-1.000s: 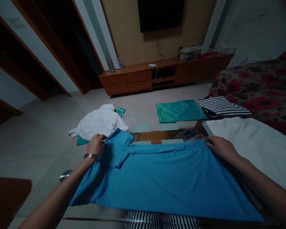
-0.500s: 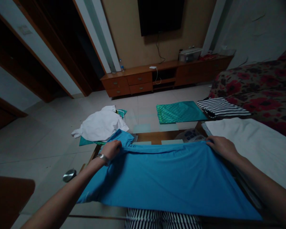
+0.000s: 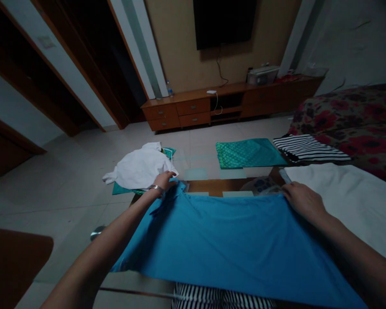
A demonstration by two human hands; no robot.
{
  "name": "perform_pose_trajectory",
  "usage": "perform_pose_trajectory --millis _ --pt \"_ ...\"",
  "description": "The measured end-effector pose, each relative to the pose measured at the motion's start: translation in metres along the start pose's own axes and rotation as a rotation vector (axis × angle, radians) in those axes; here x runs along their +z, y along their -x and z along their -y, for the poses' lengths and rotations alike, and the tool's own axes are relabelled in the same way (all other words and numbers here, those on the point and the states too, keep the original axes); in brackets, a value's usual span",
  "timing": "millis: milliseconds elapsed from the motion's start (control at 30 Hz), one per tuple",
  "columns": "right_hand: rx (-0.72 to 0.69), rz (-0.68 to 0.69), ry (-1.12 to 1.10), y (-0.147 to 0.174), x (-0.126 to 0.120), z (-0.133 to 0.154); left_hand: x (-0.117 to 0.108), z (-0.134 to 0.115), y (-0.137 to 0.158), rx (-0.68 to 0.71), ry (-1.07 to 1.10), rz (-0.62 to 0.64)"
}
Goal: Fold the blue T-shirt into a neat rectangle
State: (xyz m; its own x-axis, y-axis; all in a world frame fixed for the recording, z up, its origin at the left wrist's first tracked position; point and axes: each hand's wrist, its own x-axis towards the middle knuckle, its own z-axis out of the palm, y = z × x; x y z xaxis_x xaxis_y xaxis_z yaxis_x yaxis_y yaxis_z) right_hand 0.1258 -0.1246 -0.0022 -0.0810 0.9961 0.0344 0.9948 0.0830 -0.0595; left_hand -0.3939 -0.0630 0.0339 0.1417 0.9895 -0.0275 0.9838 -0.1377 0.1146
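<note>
- Two bare hands work at the far edge of a bright blue, thin-fabric garment [image 3: 225,240], which lies stretched sideways in front of the person, above their black-and-white striped trousers [image 3: 199,296].
- Left hand [image 3: 165,180], with a silver metal bracelet [image 3: 156,188] at its wrist: bent fingers at the garment's far left corner. Cannot tell whether they pinch the fabric or only press on it.
- Right hand [image 3: 304,201]: thumb and fingers closed on the far right corner; position nearly unchanged over the last second.
- Change: left hand has moved inward and away from the body, from the outspread sleeve flap to the far edge.
- Change: the loose strip along that edge is gone; the blue fabric now runs smoother between the hands. The flap looks bunched beneath the left wrist.
- Judgement: the far edge is being straightened; the left end remains untidy.
- Outward, left: crumpled white cloth garment [image 3: 141,167], just beyond the left hand.
- Ahead: flat green patterned cloth [image 3: 249,153], apart from the blue garment.
- Right: folded black-and-white striped cloth [image 3: 310,147]; nearer, broad white cloth [image 3: 350,193] beside the right hand.
</note>
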Motion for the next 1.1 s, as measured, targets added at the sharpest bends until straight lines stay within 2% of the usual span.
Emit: perform_pose_trajectory --millis 100,200,300,400,500,600,700,800,967,1100 --pt "-0.137 -0.025 -0.05 -0.011 -0.006 0.037 -0.009 0.026 0.012 -0.066 0.039 -0.111" --pt "-0.313 0.017 -0.205 -0.03 -0.008 0.097 -0.019 0.06 0.037 -0.174 0.142 -0.186" --pt "-0.544 0.104 -0.344 -0.05 -0.009 0.174 -0.02 0.094 0.071 -0.3 0.285 -0.115" --pt "-0.842 0.143 -0.441 -0.055 -0.013 0.257 -0.012 0.116 0.104 -0.374 0.388 -0.033" --pt "-1.107 0.097 -0.474 -0.043 -0.016 0.33 0.003 0.126 0.132 -0.389 0.476 0.0" --pt "-1.236 0.018 -0.415 -0.025 -0.012 0.384 0.02 0.127 0.155 -0.396 0.576 -0.007" --pt "-1.226 -0.011 -0.308 -0.013 0.003 0.421 0.032 0.122 0.173 -0.412 0.607 -0.062" --pt "-1.116 0.0 -0.255 -0.016 0.018 0.441 0.036 0.115 0.181 -0.418 0.513 -0.102" --pt "-0.737 -0.04 -0.502 -0.06 0.025 0.447 0.032 0.105 0.164 -0.412 0.33 -0.072" --pt "-0.493 0.033 -0.477 -0.103 0.024 0.448 0.033 0.097 0.139 -0.448 0.222 -0.094"
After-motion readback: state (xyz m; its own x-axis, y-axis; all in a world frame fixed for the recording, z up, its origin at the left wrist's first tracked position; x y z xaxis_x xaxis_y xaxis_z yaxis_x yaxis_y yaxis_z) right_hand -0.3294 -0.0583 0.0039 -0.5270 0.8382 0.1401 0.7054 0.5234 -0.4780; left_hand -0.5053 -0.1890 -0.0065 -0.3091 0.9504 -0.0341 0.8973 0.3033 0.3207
